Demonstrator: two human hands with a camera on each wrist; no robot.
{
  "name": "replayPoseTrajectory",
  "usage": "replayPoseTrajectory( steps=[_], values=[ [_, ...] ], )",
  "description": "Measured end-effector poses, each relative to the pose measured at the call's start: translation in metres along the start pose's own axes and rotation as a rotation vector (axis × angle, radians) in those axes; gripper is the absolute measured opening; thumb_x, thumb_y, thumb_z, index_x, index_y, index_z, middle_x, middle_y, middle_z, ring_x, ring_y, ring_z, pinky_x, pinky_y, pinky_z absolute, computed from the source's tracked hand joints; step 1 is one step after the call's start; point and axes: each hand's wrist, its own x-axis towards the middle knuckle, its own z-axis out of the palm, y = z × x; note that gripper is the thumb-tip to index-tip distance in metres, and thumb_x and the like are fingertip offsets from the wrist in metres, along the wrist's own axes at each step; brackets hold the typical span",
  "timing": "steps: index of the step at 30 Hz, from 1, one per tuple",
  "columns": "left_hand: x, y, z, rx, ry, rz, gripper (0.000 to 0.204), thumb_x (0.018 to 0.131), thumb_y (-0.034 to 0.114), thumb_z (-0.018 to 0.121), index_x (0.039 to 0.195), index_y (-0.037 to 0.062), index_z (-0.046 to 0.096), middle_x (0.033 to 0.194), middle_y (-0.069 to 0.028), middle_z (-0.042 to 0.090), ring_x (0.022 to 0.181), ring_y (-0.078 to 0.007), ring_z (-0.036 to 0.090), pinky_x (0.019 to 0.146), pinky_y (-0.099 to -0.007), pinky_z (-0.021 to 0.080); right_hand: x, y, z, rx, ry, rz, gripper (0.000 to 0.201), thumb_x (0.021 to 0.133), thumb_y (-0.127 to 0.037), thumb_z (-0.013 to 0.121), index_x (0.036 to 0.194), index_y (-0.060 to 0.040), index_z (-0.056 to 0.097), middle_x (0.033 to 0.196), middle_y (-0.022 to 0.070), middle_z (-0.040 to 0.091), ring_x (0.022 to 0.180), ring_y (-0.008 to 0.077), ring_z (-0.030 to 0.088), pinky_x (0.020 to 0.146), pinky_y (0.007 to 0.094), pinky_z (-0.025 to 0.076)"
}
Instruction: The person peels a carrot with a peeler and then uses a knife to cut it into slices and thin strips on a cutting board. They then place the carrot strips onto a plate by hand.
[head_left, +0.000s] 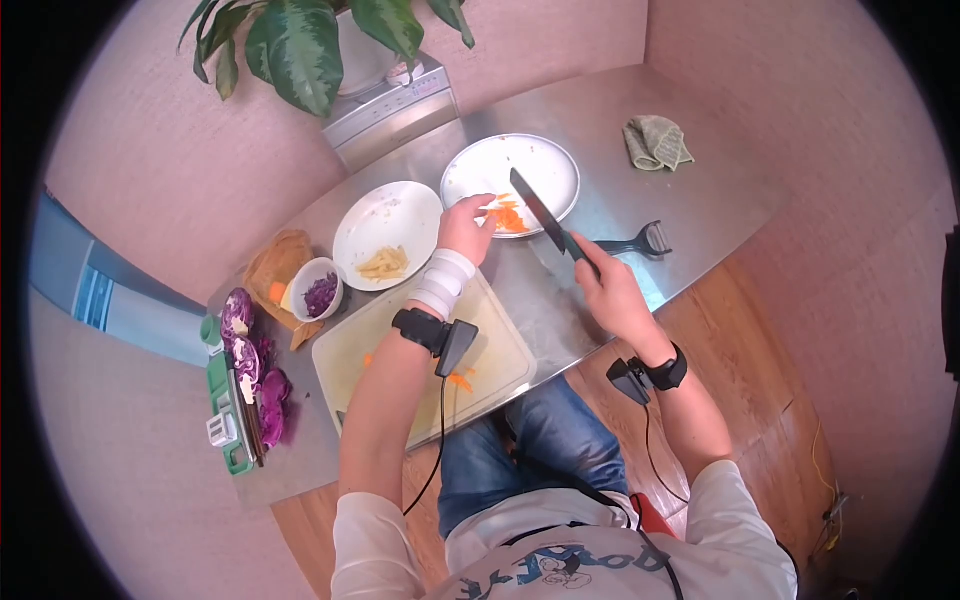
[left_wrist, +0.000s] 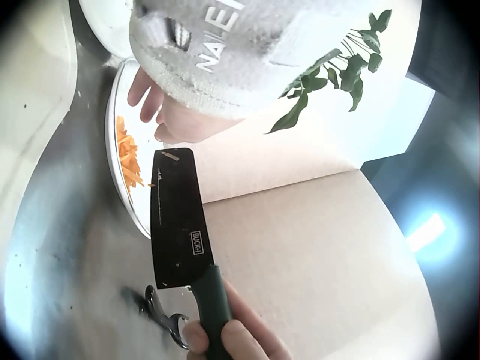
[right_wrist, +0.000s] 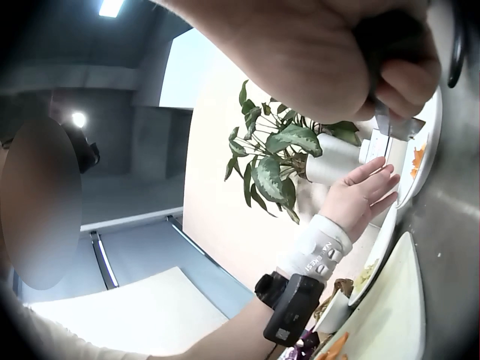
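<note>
My right hand (head_left: 612,297) grips a kitchen knife (left_wrist: 180,217) by its dark green handle. The broad black blade, with small bits stuck on it, points up and away above the near right rim of a white oval plate (head_left: 540,160). Shredded carrot (head_left: 508,216) lies in a small heap at that plate's near side. Beside the heap, over the left rim, is my left hand (head_left: 467,230); its fingers look extended and spread in the right wrist view, holding nothing. A cutting board (head_left: 500,345) with a few carrot scraps (head_left: 462,381) lies under my left forearm.
A second white plate (head_left: 365,225) holds pale yellow strips (head_left: 384,263). Left of it stand a bowl of shredded purple cabbage (head_left: 320,295) and a brown paper bag (head_left: 277,258). Cut cabbage (head_left: 246,357) lies further left. A peeler (head_left: 640,242) and a folded cloth (head_left: 657,143) are right.
</note>
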Motion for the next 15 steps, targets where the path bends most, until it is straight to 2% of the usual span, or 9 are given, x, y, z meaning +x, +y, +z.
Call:
replayPoseTrajectory(
  steps=[1,3,4,6,7,9,11,12,15],
  values=[
    [-0.006,0.006,-0.004,0.030,-0.009,0.018,0.033,0.092,0.008,0.074,0.125,0.0041,0.075,0.118,-0.0187,0.078,0.104,-0.0297,0.077,0.092,-0.0396,0.062,-0.001,0.004,0.001,0.001,-0.005,-0.002,0.044,0.102,-0.011,0.057,0.144,0.0047,0.058,0.092,0.0321,0.070,0.088,0.0463,0.072,0.082,0.0491,0.055],
    [-0.017,0.013,-0.014,0.061,-0.018,0.029,0.035,0.093,0.007,0.074,0.127,0.0022,0.074,0.116,-0.0176,0.079,0.102,-0.0276,0.078,0.090,-0.0369,0.063,-0.006,0.006,0.001,0.174,-0.034,0.046,0.048,0.106,-0.016,0.057,0.150,0.0018,0.054,0.086,0.0161,0.069,0.069,0.0237,0.068,0.067,0.0379,0.054],
    [-0.023,0.015,-0.021,0.056,-0.033,0.043,0.035,0.093,0.007,0.075,0.127,0.0026,0.075,0.115,-0.0159,0.079,0.099,-0.0252,0.077,0.088,-0.0355,0.062,-0.012,0.006,-0.002,0.174,-0.041,0.049,0.048,0.106,-0.016,0.057,0.150,0.0018,0.054,0.086,0.0161,0.069,0.069,0.0237,0.068,0.067,0.0379,0.054],
    [-0.042,0.019,-0.036,0.053,-0.043,0.034,0.035,0.092,0.007,0.076,0.127,0.0029,0.075,0.114,-0.0143,0.079,0.096,-0.0229,0.076,0.086,-0.0342,0.062,-0.029,-0.019,-0.016,0.571,-0.173,0.297,0.050,0.110,-0.018,0.054,0.157,-0.0032,0.050,0.087,0.0020,0.060,0.062,0.0057,0.052,0.054,0.0251,0.044],
    [-0.055,0.022,-0.046,0.016,-0.024,0.044,0.034,0.093,0.008,0.076,0.126,0.0032,0.075,0.111,-0.0125,0.078,0.093,-0.0208,0.075,0.084,-0.0327,0.061,-0.039,-0.023,-0.018,0.572,-0.193,0.308,0.050,0.110,-0.018,0.054,0.157,-0.0032,0.050,0.087,0.0020,0.060,0.062,0.0057,0.052,0.054,0.0251,0.044],
    [-0.080,0.033,-0.068,-0.010,0.001,0.042,0.033,0.093,0.009,0.076,0.126,0.0035,0.075,0.109,-0.0107,0.077,0.090,-0.0187,0.073,0.081,-0.0313,0.060,-0.060,-0.025,-0.022,0.681,-0.321,0.338,0.049,0.113,-0.017,0.048,0.161,-0.0075,0.046,0.092,-0.0023,0.059,0.057,0.0023,0.046,0.048,0.0203,0.036],
    [-0.111,0.044,-0.089,-0.010,-0.037,-0.017,0.033,0.094,0.009,0.075,0.127,0.0043,0.075,0.107,-0.0092,0.076,0.089,-0.0168,0.072,0.080,-0.0300,0.059,-0.082,-0.027,-0.019,0.685,-0.369,0.356,0.049,0.113,-0.015,0.046,0.161,-0.0069,0.046,0.091,-0.0003,0.061,0.056,0.0043,0.047,0.048,0.0209,0.036],
    [-0.127,0.049,-0.097,0.006,-0.026,-0.018,0.034,0.095,0.010,0.076,0.129,0.0039,0.074,0.103,-0.0081,0.075,0.086,-0.0164,0.071,0.079,-0.0300,0.058,-0.094,-0.031,-0.017,0.688,-0.408,0.419,0.049,0.113,-0.014,0.046,0.161,-0.0064,0.046,0.091,-0.0001,0.061,0.056,0.0048,0.047,0.048,0.0211,0.036],
    [-0.174,0.041,-0.109,0.070,-0.111,-0.096,0.035,0.094,0.013,0.077,0.128,0.0032,0.073,0.108,-0.0103,0.075,0.088,-0.0180,0.071,0.079,-0.0306,0.059,-0.125,-0.030,-0.005,0.730,-0.458,0.503,0.049,0.112,-0.012,0.046,0.161,-0.0088,0.047,0.091,0.0012,0.063,0.056,0.0063,0.048,0.049,0.0218,0.038]
  ],
)
